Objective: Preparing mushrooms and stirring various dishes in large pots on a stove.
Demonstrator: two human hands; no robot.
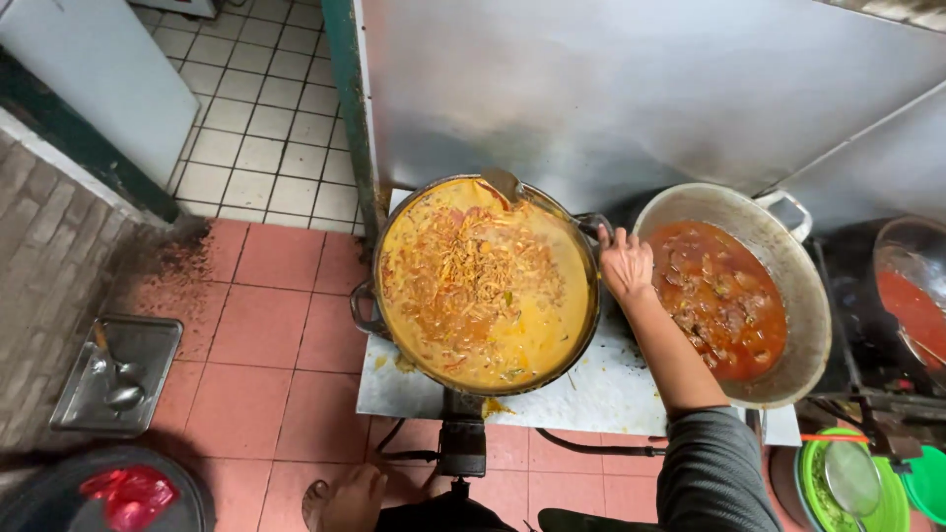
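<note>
Clearly the big wok (486, 286) will be heavy: it is wide, dark-rimmed, and filled nearly to the brim with yellow sauce and a heap of shredded, reddish-brown food. It sits on a burner at the front left of the desk (601, 389), whose top is covered with stained white paper. The right hand (625, 262) rests at the wok's right rim, by the side handle there; the fingers are loosely spread against it, not closed in a firm grip. The left hand is out of sight, so its state cannot be told.

Because the sauce stands so high, any tilt would probably spill it, and the metal is likely hot and greasy. The two small loop handles, one on the left rim and one beside the right hand, look like the safest places to take hold, with the wok kept level. A ladle (507, 185) leans at the far rim. Just right of the wok stands a pale pot (778, 256) of red stew.
</note>
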